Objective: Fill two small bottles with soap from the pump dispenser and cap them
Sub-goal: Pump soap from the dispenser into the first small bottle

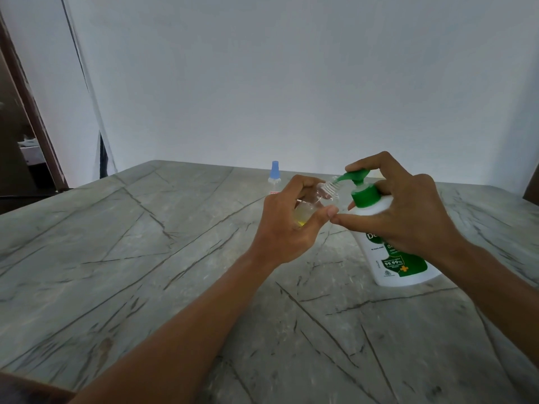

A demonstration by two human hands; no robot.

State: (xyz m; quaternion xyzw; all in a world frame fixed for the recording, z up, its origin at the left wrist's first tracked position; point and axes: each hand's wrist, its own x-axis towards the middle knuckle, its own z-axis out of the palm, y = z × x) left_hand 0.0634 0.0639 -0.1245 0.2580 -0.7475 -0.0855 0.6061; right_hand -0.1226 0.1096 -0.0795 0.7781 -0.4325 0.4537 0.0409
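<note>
My left hand (287,221) holds a small clear bottle (320,196) tilted, its threaded open neck right at the green spout of the pump dispenser (390,269). Yellow soap sits in the bottle's lower end. My right hand (399,208) rests over the white dispenser, fingers on the green pump head (357,176), thumb along the shoulder. The dispenser stands on the table at the right. A second small bottle (274,177) with a blue cap stands upright farther back, partly hidden behind my left hand.
The marbled grey table (145,272) stretches wide to the left and front. A white wall rises right behind its far edge. A dark doorway (17,158) lies at the far left.
</note>
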